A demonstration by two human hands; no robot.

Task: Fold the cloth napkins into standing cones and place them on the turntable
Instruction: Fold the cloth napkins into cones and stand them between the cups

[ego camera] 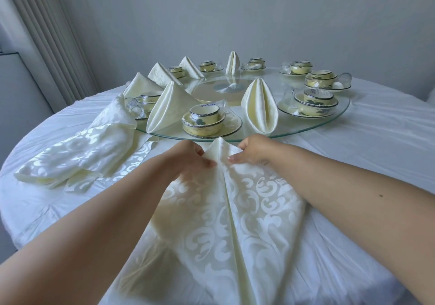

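A cream patterned napkin (235, 215) lies on the table in front of me, folded with both sides meeting along a middle seam. My left hand (188, 158) and my right hand (251, 150) pinch its far tip from either side, near the rim of the glass turntable (324, 125). Several folded napkin cones stand on the turntable, one at the front left (164, 106), one at the front centre (259, 106) and one at the back (233, 63).
A heap of unfolded napkins (77, 151) lies on the white tablecloth (376, 144) to the left. Several wrapped bowl-and-cup sets, such as the nearest one (204, 121), ring the turntable. A wall and a curtain stand behind the table.
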